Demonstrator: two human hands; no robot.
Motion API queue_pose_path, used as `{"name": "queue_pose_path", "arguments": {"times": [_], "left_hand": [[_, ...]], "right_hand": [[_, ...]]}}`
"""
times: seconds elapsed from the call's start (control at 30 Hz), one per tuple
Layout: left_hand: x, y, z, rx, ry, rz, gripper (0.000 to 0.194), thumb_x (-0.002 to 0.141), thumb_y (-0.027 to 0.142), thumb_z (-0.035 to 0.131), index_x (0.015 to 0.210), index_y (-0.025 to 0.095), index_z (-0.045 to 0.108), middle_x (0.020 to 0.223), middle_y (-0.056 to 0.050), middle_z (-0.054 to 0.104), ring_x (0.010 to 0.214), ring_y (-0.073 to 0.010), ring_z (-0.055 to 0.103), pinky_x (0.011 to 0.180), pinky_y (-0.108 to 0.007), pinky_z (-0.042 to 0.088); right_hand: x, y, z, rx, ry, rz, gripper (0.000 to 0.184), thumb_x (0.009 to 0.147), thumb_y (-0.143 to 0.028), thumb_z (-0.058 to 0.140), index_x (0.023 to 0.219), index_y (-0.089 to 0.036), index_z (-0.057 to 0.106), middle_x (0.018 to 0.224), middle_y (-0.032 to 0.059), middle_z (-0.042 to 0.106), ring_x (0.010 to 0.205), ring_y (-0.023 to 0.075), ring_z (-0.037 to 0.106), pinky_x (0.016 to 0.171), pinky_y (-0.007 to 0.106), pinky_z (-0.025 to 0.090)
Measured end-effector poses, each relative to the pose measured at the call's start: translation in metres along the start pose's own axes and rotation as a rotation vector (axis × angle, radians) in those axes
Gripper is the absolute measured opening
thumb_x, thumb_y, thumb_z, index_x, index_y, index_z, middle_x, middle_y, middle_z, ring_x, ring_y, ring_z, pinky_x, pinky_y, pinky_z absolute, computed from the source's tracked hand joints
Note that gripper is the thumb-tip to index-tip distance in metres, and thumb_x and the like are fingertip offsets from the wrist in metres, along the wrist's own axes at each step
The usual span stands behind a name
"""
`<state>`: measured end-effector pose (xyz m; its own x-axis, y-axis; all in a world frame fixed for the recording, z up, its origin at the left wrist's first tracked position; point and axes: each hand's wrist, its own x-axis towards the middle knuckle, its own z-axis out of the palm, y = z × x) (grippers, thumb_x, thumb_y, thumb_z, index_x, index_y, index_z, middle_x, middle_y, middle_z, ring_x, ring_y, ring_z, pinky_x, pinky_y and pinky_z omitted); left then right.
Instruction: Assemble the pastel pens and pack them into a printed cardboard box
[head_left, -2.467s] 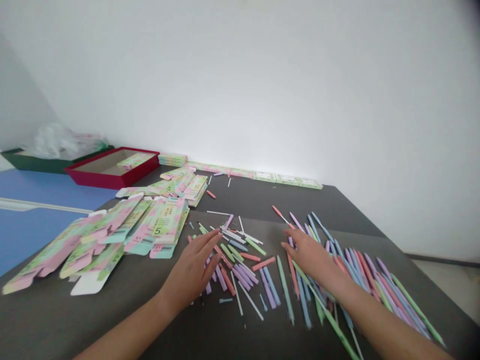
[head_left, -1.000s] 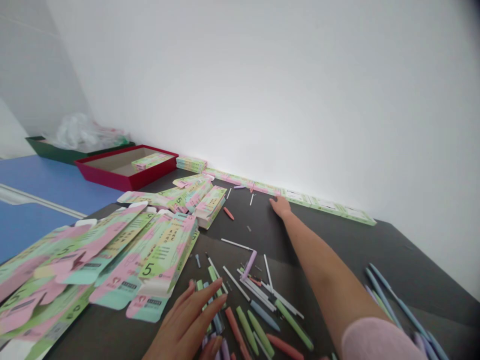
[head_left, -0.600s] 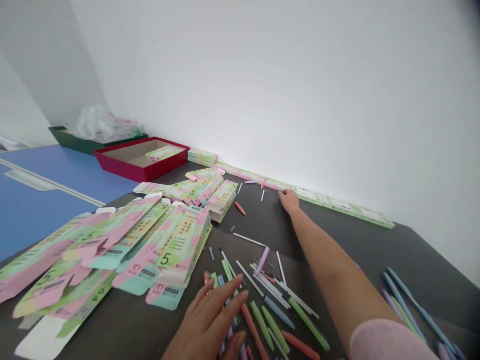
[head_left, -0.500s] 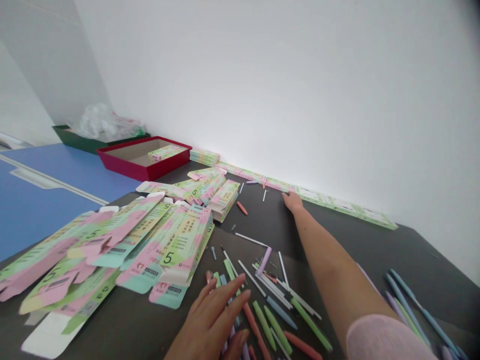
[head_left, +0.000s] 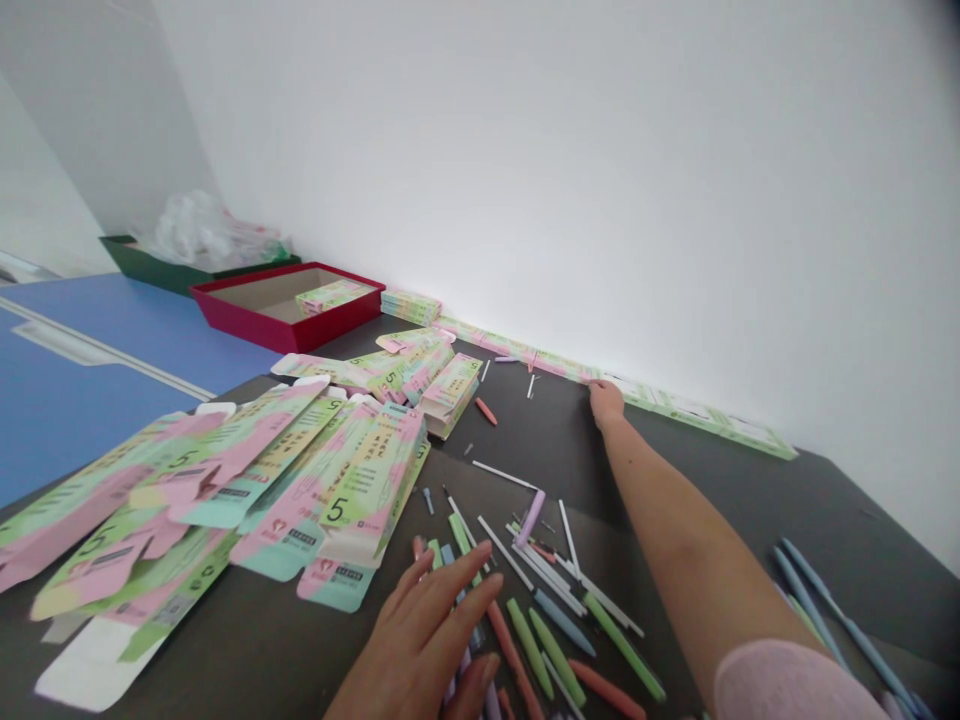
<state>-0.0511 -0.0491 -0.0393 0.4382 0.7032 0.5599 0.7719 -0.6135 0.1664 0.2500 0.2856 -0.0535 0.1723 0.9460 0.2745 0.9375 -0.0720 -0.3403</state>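
Observation:
At the bottom centre, my left hand (head_left: 424, 635) is over the loose pen parts, fingers spread and palm down. Beneath and beside it lie coral pen barrels (head_left: 513, 655), green pen barrels (head_left: 556, 655) and a blue barrel (head_left: 564, 622). White refills (head_left: 551, 578) are scattered just beyond. Stretched far forward, my right hand (head_left: 606, 402) is at the front edge of a row of flat pen boxes (head_left: 697, 420) along the wall. Its fingers are curled together against the row; whether they grip anything is hidden.
Printed cartons (head_left: 285, 470) lie overlapping on the left of the dark tabletop. Behind them stand a red box lid (head_left: 300, 335) with a carton inside and a green tray (head_left: 161, 272) holding plastic bags. Several assembled pens (head_left: 832, 600) lie at the right.
My right hand has slid a little to the right along the row of pen boxes. My left hand stays almost still over the pen parts. The view has shifted slightly.

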Motion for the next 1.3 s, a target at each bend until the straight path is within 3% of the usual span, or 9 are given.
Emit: {"name": "queue_pose_path", "arguments": {"times": [0.3, 0.43, 0.6, 0.67, 0.77, 0.97, 1.13, 1.3], "left_hand": [[-0.007, -0.004, 0.009, 0.013, 0.035, 0.020, 0.045, 0.085, 0.029, 0.046, 0.130, 0.024, 0.046, 0.135, -0.004, 0.050, 0.127, -0.0233, 0.042, 0.096, -0.037, 0.047], [-0.006, -0.002, 0.008, -0.002, 0.056, 0.009, 0.042, 0.085, 0.026, 0.047, 0.127, 0.023, 0.049, 0.132, -0.005, 0.052, 0.125, -0.0227, 0.043, 0.096, -0.037, 0.047], [0.000, 0.005, 0.003, -0.054, 0.051, 0.068, 0.041, 0.085, 0.024, 0.048, 0.125, 0.019, 0.050, 0.129, -0.008, 0.055, 0.122, -0.0188, 0.048, 0.101, -0.037, 0.042], [0.003, 0.007, 0.000, -0.059, 0.031, 0.060, 0.040, 0.084, 0.023, 0.049, 0.124, 0.019, 0.050, 0.128, -0.008, 0.056, 0.120, -0.0184, 0.049, 0.100, -0.037, 0.043], [0.005, 0.009, -0.003, -0.062, 0.024, 0.041, 0.039, 0.084, 0.024, 0.049, 0.123, 0.018, 0.050, 0.128, -0.009, 0.056, 0.120, -0.0200, 0.049, 0.098, -0.039, 0.044], [0.004, 0.010, 0.001, -0.095, -0.017, 0.051, 0.039, 0.083, 0.022, 0.049, 0.122, 0.016, 0.050, 0.125, -0.011, 0.057, 0.115, -0.0199, 0.054, 0.096, -0.041, 0.046], [0.004, 0.010, 0.000, -0.151, -0.020, 0.050, 0.041, 0.081, 0.020, 0.050, 0.122, 0.016, 0.049, 0.125, -0.012, 0.058, 0.115, -0.0203, 0.053, 0.096, -0.041, 0.046], [0.005, 0.012, -0.001, -0.190, -0.010, 0.050, 0.041, 0.080, 0.019, 0.051, 0.122, 0.016, 0.050, 0.125, -0.012, 0.057, 0.112, -0.0205, 0.055, 0.097, -0.043, 0.045]], "right_hand": [[0.020, -0.059, 0.043, 0.117, -0.179, -0.243, 0.030, 0.089, -0.031, 0.053, 0.114, -0.016, 0.054, 0.115, 0.0082, 0.056, 0.097, 0.0203, 0.058, 0.082, 0.041, 0.049], [0.008, -0.063, 0.047, 0.153, -0.209, -0.330, 0.025, 0.089, -0.033, 0.052, 0.107, -0.016, 0.058, 0.112, 0.0075, 0.059, 0.098, 0.0195, 0.058, 0.085, 0.042, 0.047], [0.000, -0.055, 0.045, 0.199, -0.125, -0.317, 0.029, 0.093, -0.036, 0.040, 0.104, -0.021, 0.062, 0.113, 0.0038, 0.063, 0.106, 0.0191, 0.055, 0.093, 0.034, 0.041], [0.008, -0.058, 0.047, 0.207, -0.102, -0.285, 0.029, 0.092, -0.035, 0.042, 0.109, -0.019, 0.059, 0.115, 0.0058, 0.061, 0.105, 0.0201, 0.056, 0.092, 0.038, 0.042], [0.026, -0.070, 0.056, 0.203, -0.104, -0.247, 0.031, 0.089, -0.034, 0.051, 0.114, -0.015, 0.054, 0.116, 0.0087, 0.057, 0.101, 0.0213, 0.057, 0.086, 0.044, 0.046], [0.044, -0.103, 0.072, 0.198, -0.212, -0.262, 0.031, 0.089, -0.032, 0.052, 0.116, -0.017, 0.053, 0.118, 0.0086, 0.055, 0.099, 0.0208, 0.057, 0.083, 0.042, 0.048], [0.043, -0.088, 0.058, 0.166, -0.299, -0.273, 0.026, 0.090, -0.032, 0.050, 0.112, -0.019, 0.056, 0.116, 0.0078, 0.056, 0.096, 0.0187, 0.058, 0.082, 0.039, 0.049], [0.041, -0.058, 0.036, 0.111, -0.254, -0.271, 0.030, 0.089, -0.032, 0.053, 0.113, -0.016, 0.055, 0.114, 0.0077, 0.057, 0.097, 0.0206, 0.058, 0.082, 0.041, 0.049]]}}
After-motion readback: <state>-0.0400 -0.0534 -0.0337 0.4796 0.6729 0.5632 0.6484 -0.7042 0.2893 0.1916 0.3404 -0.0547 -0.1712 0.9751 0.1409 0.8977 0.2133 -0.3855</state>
